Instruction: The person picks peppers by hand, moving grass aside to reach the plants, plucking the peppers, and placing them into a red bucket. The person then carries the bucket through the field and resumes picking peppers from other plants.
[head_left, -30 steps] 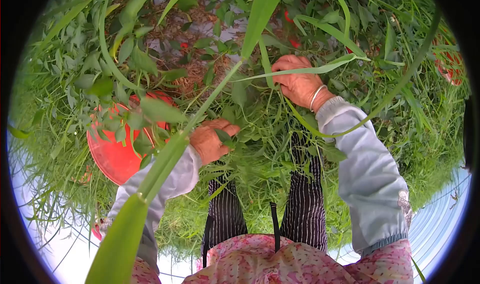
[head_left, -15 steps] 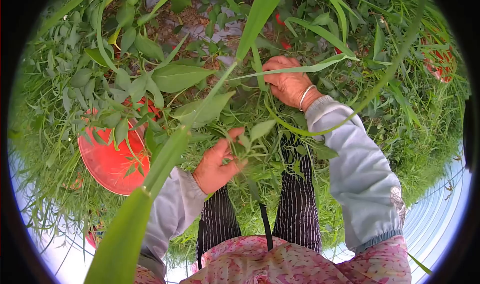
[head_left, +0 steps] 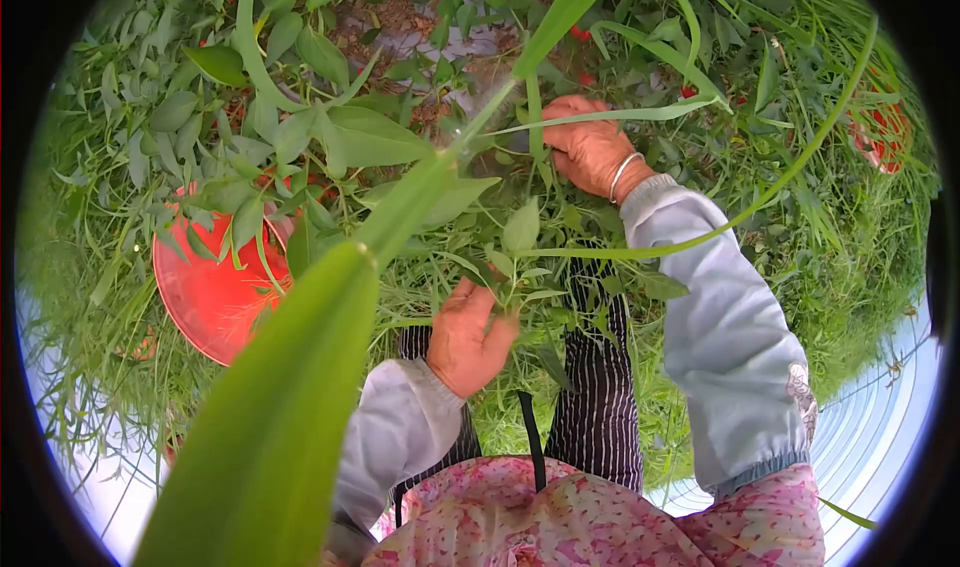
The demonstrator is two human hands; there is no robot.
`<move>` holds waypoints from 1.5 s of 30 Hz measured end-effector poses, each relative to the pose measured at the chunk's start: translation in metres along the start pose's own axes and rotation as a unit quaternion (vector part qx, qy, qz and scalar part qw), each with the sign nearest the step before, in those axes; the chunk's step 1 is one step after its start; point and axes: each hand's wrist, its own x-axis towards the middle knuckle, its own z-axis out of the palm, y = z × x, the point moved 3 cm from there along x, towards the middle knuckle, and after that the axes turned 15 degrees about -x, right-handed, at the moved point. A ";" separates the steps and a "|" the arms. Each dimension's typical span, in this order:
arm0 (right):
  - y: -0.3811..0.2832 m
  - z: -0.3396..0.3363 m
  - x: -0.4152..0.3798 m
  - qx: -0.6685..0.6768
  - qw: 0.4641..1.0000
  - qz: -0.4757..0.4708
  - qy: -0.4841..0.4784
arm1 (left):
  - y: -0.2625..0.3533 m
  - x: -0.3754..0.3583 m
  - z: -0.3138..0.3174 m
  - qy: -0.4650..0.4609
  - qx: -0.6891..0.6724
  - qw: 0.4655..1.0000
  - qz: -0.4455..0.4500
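The left hand (head_left: 470,335) pinches a leafy green stem (head_left: 515,267) just right of the round red plastic basin (head_left: 215,282), apparently parting foliage, while the right hand (head_left: 590,147) beyond grasps grass blades (head_left: 600,117).

Red bucket (head_left: 205,297), green leaves (head_left: 370,137), striped dark trousers (head_left: 590,407), pink floral apron (head_left: 560,522)

right hand (head_left: 592,147) fingertips: hidden in leaves | red bucket (head_left: 205,292): partly leaf-covered, contents perhaps unseeable
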 end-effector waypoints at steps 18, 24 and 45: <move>-0.012 -0.001 0.020 -0.125 0.992 0.014 0.014 | -0.002 -0.065 -0.027 -0.069 -0.252 0.885 -0.386; -0.037 -0.028 0.029 -0.017 0.995 0.072 0.067 | 0.032 -0.048 -0.041 -0.062 -0.260 0.915 -0.302; -0.049 -0.212 -0.068 0.169 0.976 -0.002 -0.133 | 0.168 0.072 0.041 -0.066 0.231 0.969 -0.058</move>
